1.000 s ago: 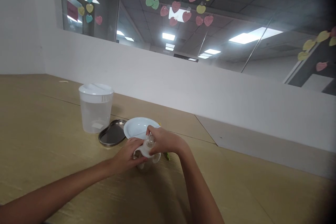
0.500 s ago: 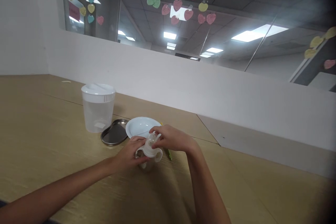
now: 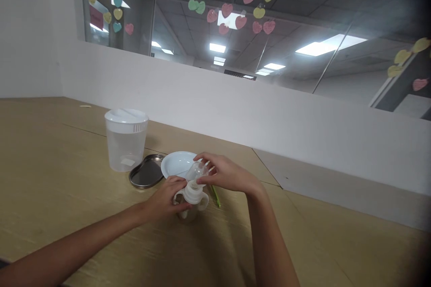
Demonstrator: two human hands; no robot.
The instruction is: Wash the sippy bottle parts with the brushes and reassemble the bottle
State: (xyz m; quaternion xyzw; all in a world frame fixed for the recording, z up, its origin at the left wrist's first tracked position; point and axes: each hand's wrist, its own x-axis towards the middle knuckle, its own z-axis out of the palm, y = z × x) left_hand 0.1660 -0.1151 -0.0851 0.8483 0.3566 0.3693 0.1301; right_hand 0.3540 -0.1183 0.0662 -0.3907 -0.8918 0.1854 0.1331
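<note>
A baby bottle (image 3: 193, 194) with two white handles stands on the table near the middle of the view. My left hand (image 3: 167, 197) is wrapped round its left side and handle. Just above the bottle's neck, my right hand (image 3: 218, 171) holds a clear dome-shaped cap (image 3: 196, 171) between thumb and fingers, tilted to the left. Behind the cap sits a white bowl (image 3: 178, 160), partly covered by it and by my right hand.
A dark metal kidney-shaped tray (image 3: 147, 171) lies left of the bowl. Behind it stands a lidded translucent bucket (image 3: 125, 143). A green stick-like tool (image 3: 216, 197) is right of the bottle. A white wall (image 3: 202, 94) rises behind the table.
My right hand has lifted the clear cap up off the top of the bottle, so the bottle's neck now shows. My left hand has stayed on the bottle.
</note>
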